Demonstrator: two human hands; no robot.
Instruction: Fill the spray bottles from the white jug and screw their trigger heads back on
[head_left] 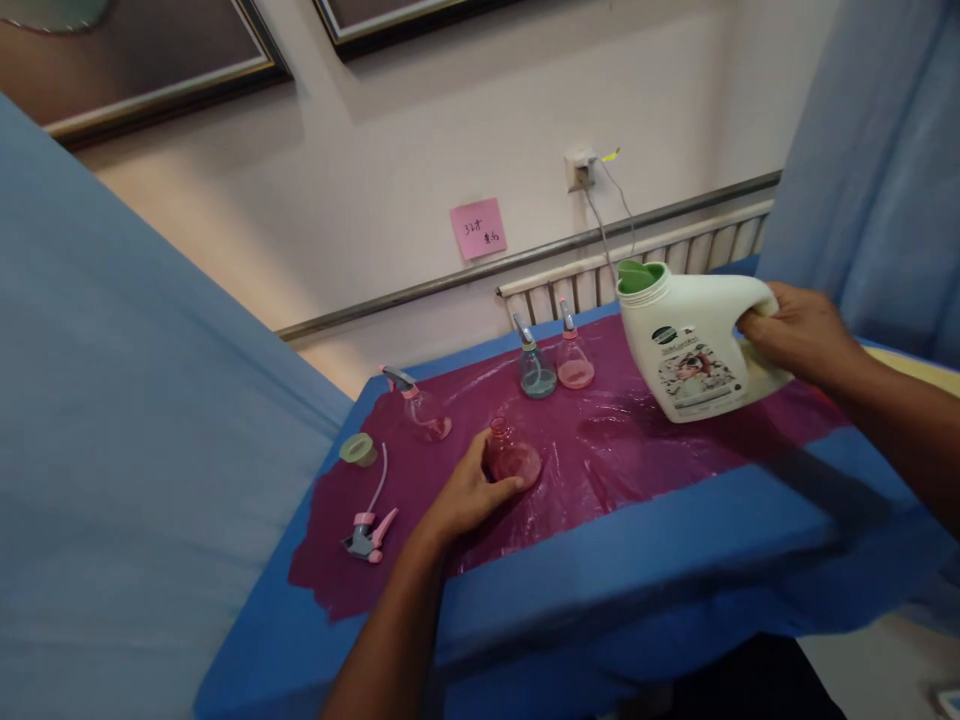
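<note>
My left hand is wrapped around the side of a clear pinkish spray bottle with no top on its neck, standing on a purple plastic sheet. In my right hand is the handle of a white detergent jug, held up over the sheet and slightly tilted, its green-lined mouth uncapped. A grey and pink spray head with its tube lies left of my left hand. Near it sits a pale green cap. Whether liquid is in the jug cannot be seen.
Behind stand a teal spray bottle and a pink one; another clear spray bottle is at the left. The blue-covered table meets a wall with a radiator and a plugged socket. Blue curtains hang at both sides.
</note>
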